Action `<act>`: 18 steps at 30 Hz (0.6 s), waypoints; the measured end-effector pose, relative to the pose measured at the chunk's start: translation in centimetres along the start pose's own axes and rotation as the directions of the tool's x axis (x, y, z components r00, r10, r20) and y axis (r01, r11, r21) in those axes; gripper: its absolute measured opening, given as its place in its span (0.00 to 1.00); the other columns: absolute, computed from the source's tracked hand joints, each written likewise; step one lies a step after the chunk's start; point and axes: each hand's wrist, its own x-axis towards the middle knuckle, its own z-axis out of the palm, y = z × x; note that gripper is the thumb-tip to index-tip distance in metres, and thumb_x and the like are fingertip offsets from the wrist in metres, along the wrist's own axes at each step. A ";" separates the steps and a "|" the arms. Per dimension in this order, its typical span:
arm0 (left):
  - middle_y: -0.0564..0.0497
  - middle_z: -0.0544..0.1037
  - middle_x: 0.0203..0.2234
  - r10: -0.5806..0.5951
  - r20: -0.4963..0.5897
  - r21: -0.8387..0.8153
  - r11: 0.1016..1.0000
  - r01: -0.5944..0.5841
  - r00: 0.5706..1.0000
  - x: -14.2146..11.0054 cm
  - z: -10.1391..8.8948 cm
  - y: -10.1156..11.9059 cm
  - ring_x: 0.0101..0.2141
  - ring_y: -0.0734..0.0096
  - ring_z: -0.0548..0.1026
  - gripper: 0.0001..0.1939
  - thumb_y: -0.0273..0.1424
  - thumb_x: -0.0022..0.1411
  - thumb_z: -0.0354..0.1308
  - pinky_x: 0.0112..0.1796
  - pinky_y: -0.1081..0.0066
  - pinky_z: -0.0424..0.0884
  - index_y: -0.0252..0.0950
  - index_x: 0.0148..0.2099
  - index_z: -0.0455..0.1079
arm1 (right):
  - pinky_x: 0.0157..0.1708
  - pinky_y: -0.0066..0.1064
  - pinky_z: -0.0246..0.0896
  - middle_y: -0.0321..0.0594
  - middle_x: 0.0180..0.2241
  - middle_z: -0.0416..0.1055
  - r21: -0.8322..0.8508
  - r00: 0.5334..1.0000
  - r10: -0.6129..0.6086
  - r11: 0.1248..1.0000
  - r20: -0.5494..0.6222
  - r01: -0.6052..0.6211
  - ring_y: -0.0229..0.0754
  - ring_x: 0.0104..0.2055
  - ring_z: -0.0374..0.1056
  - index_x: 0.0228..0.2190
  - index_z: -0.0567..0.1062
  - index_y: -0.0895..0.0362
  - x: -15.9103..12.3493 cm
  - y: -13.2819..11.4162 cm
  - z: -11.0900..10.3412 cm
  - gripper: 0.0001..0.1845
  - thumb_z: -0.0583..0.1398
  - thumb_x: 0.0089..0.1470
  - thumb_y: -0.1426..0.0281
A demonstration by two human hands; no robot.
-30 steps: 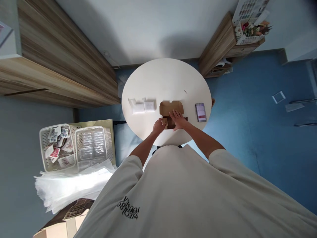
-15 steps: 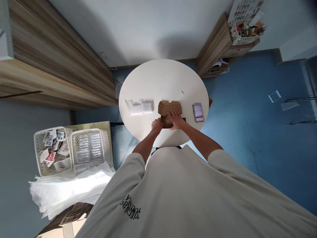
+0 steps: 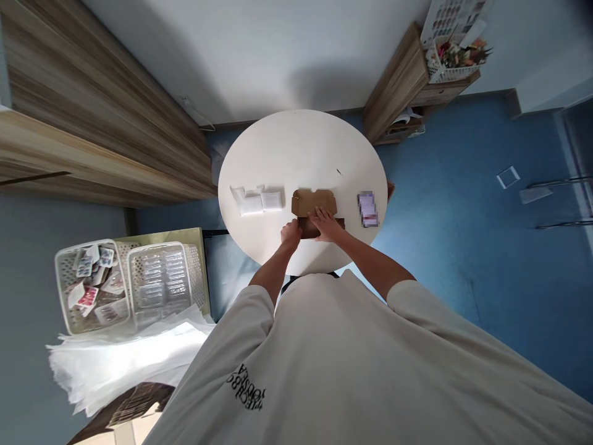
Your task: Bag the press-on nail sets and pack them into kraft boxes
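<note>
A small brown cardboard box (image 3: 308, 227) lies on the round white table (image 3: 301, 145) near its front edge, its lid flap (image 3: 314, 201) folded back away from me. At the box's left end, my left hand (image 3: 291, 233) is closed around the side wall. My right hand (image 3: 328, 226) reaches over the box from the right, fingers stretched and spread near the fold between lid and body. The hand covers part of the box, and the inside looks dark; I cannot make out any contents.
White wrapped packets (image 3: 271, 200) lie left on the table, a pixelated phone-like item (image 3: 367, 209) right. Two white baskets (image 3: 160, 247) with plastic packs stand lower left, above white sheets (image 3: 130, 358). A wooden cabinet (image 3: 398, 80) stands back right.
The whole view has shifted slightly to the left. Both hands stay at the box, with the right fingers in nearly the same place over it.
</note>
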 end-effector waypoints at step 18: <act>0.28 0.60 0.73 0.545 -0.084 0.213 0.828 -0.519 0.835 -1.9 -0.2 -0.7 0.74 0.41 0.57 0.49 0.27 0.58 0.71 0.73 0.43 0.41 0.33 0.77 0.55 | 0.76 0.57 0.28 0.54 0.80 0.31 0.005 0.995 0.024 1.000 -0.102 -0.023 0.64 0.81 0.32 0.78 0.36 0.56 -2.4 -0.8 0.5 0.64 0.66 0.57 0.52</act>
